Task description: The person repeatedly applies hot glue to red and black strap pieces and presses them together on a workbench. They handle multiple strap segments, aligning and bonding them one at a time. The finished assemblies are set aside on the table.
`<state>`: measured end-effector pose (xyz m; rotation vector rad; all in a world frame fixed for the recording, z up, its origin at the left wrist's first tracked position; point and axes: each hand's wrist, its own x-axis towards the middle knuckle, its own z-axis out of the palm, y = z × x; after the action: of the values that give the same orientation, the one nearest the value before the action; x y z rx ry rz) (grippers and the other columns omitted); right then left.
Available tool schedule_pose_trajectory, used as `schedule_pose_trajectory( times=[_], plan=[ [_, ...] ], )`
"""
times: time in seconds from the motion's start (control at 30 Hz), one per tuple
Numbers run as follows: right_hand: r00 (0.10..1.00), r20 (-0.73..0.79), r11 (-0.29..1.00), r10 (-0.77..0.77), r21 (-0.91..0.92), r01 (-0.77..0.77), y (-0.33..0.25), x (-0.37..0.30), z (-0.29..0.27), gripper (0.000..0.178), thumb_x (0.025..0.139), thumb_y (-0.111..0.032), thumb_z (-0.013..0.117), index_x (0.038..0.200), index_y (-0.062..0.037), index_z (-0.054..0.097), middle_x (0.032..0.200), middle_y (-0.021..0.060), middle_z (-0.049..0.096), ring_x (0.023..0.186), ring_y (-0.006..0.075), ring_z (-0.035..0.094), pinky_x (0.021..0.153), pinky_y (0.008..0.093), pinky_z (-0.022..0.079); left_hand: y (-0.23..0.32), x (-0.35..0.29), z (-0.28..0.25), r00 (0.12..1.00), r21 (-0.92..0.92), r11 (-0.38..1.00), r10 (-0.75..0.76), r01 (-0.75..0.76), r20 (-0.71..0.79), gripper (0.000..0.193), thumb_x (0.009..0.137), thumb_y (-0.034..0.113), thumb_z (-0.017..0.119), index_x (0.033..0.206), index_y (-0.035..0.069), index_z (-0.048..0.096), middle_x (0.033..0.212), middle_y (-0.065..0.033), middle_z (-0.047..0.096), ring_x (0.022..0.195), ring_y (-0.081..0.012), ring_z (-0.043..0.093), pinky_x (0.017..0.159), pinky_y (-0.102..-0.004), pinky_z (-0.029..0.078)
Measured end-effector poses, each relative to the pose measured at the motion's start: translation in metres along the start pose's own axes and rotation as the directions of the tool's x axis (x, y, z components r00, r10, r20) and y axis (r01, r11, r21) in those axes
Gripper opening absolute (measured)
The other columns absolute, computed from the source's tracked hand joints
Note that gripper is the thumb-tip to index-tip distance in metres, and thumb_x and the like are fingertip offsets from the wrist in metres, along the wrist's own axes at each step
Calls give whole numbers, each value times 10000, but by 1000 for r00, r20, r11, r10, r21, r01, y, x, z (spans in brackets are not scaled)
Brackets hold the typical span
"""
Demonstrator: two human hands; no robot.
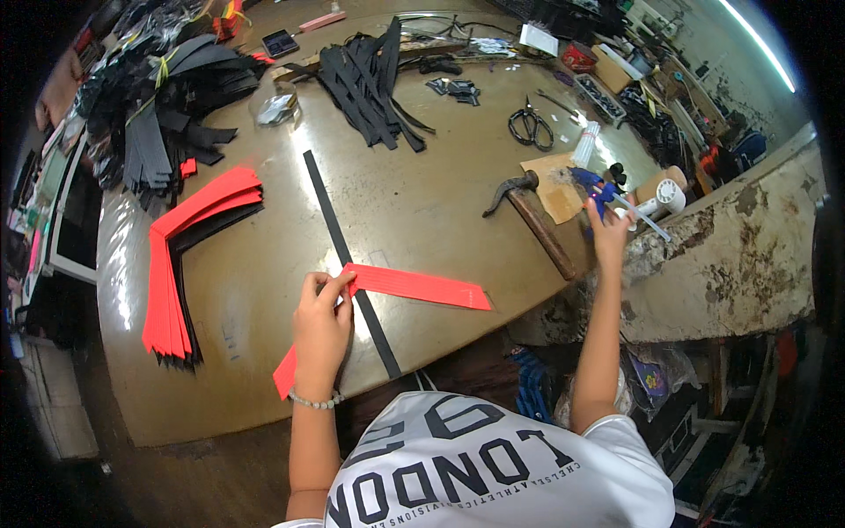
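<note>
My left hand [322,308], a beaded bracelet at its wrist, pinches a red bent strip [418,286] at its fold. One arm of that strip points right; the other shows below my wrist. Under the fold, a long black strip [324,202] lies across the table toward the near edge. At the right edge of the table, my right hand [608,231] is closed around a blue glue gun [600,190], its fingers partly hidden. A translucent glue stick [650,225] sticks out from the gun.
A stack of red and black bent strips [167,282] lies at left. Black strip bundles [370,84] are farther back. Near my right hand are a hammer [537,220], scissors [531,128], brown paper [553,189] and a white spool [669,195]. A worn slab [713,273] adjoins the table.
</note>
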<state>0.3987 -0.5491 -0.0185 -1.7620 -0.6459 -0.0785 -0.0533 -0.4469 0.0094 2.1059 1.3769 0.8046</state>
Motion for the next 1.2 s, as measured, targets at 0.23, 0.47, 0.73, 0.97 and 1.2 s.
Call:
schedule_pose_trajectory(
  times=[0.23,0.47,0.73,0.97,1.2],
  plan=[
    [934,349,846,76,-519,125,-112,23,21,493,960,-435,575,1116,29,516,786,213,664,752,309,691,624,404,524,-4,0,3,991,-60,998,-25,18,-129,133,873,108,687,971,18,696,914,-147,590,752,-292,627,674,-380,519],
    [293,956,1000,9,-2,-25,-198,-82,90,464,925,-387,671,1210,-50,526,852,40,659,688,100,640,466,228,460,-8,0,4,987,-132,990,-65,46,-145,137,850,105,717,943,5,703,847,-142,591,717,-268,605,661,-361,505],
    [202,969,925,-142,57,377,-207,-113,139,547,905,-442,655,1140,42,557,828,216,682,751,366,680,696,432,524,-8,0,4,987,-150,986,-96,76,-133,133,846,103,722,943,13,710,849,-131,597,694,-252,613,646,-350,518],
    [190,970,915,-150,64,399,-207,-116,139,533,907,-441,646,1136,32,554,812,245,669,744,400,670,684,450,515,-10,-1,6,985,-140,989,-76,54,-156,142,848,111,726,949,13,712,862,-138,610,682,-247,613,632,-341,513],
    [130,986,910,-101,38,412,-203,-121,119,548,904,-451,646,1165,18,540,754,245,654,687,411,660,645,461,505,-14,-1,7,988,-119,992,-64,48,-138,151,856,118,708,984,38,699,896,-121,591,707,-284,628,644,-389,516]
  ],
)
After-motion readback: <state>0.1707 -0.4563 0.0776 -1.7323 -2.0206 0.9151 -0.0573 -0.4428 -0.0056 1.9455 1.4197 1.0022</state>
